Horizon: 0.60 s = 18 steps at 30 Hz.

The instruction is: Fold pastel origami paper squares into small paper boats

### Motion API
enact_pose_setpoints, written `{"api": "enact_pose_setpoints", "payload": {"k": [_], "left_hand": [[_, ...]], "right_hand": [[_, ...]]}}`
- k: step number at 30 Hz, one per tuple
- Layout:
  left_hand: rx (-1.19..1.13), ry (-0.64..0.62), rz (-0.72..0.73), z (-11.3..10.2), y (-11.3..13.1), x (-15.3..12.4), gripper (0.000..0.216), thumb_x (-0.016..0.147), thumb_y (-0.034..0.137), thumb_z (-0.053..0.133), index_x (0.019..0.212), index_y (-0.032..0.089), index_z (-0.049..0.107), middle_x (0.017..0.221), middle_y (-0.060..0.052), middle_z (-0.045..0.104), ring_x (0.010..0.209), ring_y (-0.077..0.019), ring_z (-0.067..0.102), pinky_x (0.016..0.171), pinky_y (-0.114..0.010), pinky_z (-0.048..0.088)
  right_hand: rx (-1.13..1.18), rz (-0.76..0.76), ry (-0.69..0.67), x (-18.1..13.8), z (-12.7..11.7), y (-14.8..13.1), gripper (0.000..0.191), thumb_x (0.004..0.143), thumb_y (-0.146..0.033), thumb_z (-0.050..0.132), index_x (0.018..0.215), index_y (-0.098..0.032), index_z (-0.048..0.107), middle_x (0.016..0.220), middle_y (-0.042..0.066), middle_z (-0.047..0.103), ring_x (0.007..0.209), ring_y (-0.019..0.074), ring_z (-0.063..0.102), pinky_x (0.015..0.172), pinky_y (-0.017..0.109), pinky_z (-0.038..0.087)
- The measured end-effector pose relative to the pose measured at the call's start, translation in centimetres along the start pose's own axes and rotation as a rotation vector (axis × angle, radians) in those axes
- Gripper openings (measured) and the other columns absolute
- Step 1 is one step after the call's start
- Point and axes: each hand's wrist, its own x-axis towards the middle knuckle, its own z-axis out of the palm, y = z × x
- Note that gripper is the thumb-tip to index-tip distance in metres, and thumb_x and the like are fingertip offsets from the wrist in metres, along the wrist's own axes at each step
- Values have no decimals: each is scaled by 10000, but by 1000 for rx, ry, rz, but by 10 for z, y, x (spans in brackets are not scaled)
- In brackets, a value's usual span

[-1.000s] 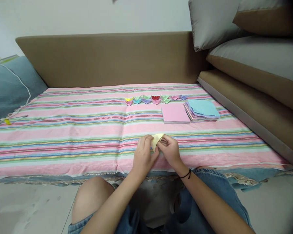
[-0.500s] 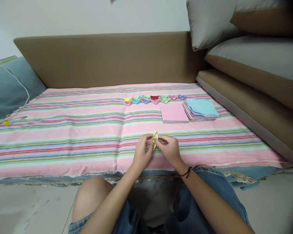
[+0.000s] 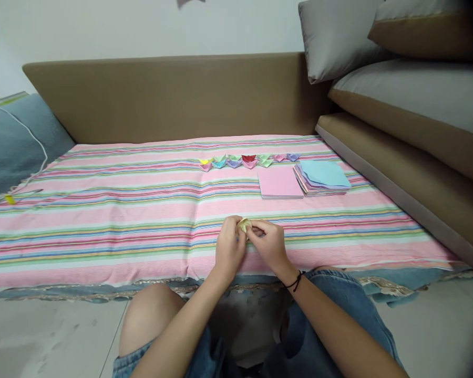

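Between my hands is a small piece of folded yellow paper (image 3: 244,224), held just above the striped cloth. My left hand (image 3: 229,244) pinches its left side with thumb and fingers. On the right side, my right hand (image 3: 268,241) grips it with thumb and fingertips; a dark cord bracelet circles that wrist. The fingers hide part of the paper. Farther back, several folded paper boats (image 3: 249,161) in many colours stand in a row. Nearer to me lie a stack of pink paper squares (image 3: 279,182) and a fanned stack topped with light blue paper (image 3: 326,174).
A pink striped cloth (image 3: 102,220) covers the seat. Behind it rises a brown backrest (image 3: 173,100), and grey-brown cushions (image 3: 410,94) pile up on the right. At the left, a white cable (image 3: 39,144) runs beside a blue cushion (image 3: 27,123).
The yellow paper has turned from upright and narrow to a wider, opened-looking shape. Both hands have shifted slightly left, still holding it.
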Motion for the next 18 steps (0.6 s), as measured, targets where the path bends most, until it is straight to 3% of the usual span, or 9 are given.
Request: {"api": "enact_pose_setpoints", "payload": {"k": [10,18], "left_hand": [[-15,-24,-44,0,3,2,133,873,181,455,987,190,522,922,-57,623,844,-175,596,743,-286,477],[77,-37,-83,-4,4,2,183,821,95,460,945,206,535,863,-32,656,775,-176,620,683,-264,455]], "right_hand": [[-14,-12,-20,1,-2,0,165,767,-169,546,746,-190,708,693,25,699,592,158,628,570,242,492],[-2,46,24,0,-1,-1,127,753,-198,568,784,-186,690,686,28,710,616,179,663,558,244,518]]}}
